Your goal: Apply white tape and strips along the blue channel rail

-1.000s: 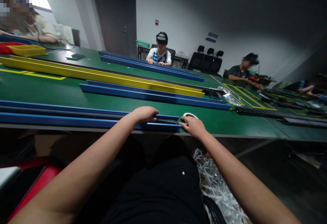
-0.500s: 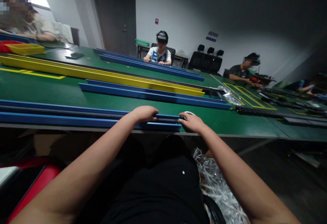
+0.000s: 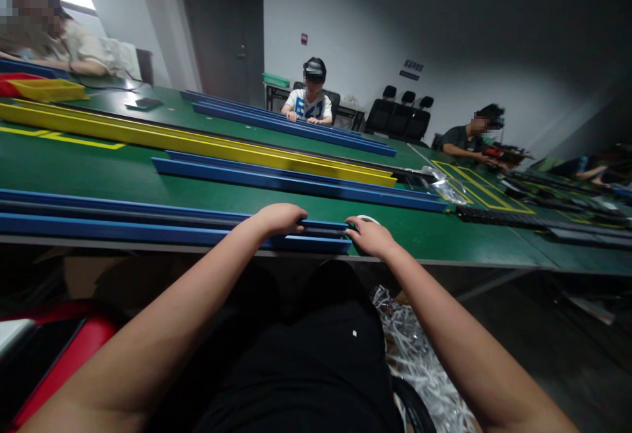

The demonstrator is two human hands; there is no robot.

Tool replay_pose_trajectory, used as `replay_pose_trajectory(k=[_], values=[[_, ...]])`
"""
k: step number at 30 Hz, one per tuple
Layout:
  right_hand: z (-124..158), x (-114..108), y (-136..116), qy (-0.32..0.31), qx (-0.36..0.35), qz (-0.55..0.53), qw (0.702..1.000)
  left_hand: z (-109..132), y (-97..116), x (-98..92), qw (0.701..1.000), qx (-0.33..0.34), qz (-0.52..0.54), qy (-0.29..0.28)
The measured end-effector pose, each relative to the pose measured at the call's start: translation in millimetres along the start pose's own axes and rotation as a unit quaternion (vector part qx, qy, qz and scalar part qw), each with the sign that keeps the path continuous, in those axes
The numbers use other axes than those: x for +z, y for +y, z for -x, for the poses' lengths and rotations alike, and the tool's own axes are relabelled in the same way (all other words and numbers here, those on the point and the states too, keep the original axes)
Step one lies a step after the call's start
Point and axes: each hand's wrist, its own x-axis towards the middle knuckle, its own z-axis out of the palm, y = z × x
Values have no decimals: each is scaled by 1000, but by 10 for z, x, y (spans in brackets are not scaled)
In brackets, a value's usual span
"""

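Note:
A long blue channel (image 3: pixel 123 228) lies along the table's near edge, with a dark strip (image 3: pixel 323 229) running inside it. My left hand (image 3: pixel 280 220) reaches over the channel close to its right end, fingers curled down onto the strip. Just beyond that end is my right hand (image 3: pixel 371 236), its thumb and fingers bent towards the strip's tip. What the right fingertips pinch is too small to make out. Behind the right hand, the rim of a white round object (image 3: pixel 368 218) shows in part.
Further back on the green table (image 3: pixel 415 232) lie another blue channel (image 3: pixel 296 183) and a long yellow channel (image 3: pixel 197 142). Crumpled clear plastic (image 3: pixel 447 185) sits right of them. Co-workers sit around the far side. White shredded strips (image 3: pixel 419 360) lie below on the right.
Both hands stay at the channel's right end with almost no movement. The view has shifted very slightly. Across the table, a co-worker's hand has moved a little.

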Motion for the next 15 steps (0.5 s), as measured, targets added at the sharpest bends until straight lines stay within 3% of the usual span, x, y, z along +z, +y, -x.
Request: replay_pose_trajectory(k=[15], values=[[79,118,-154,5,27,103,994,-7,47,-25,1000,-4,-6,-14]])
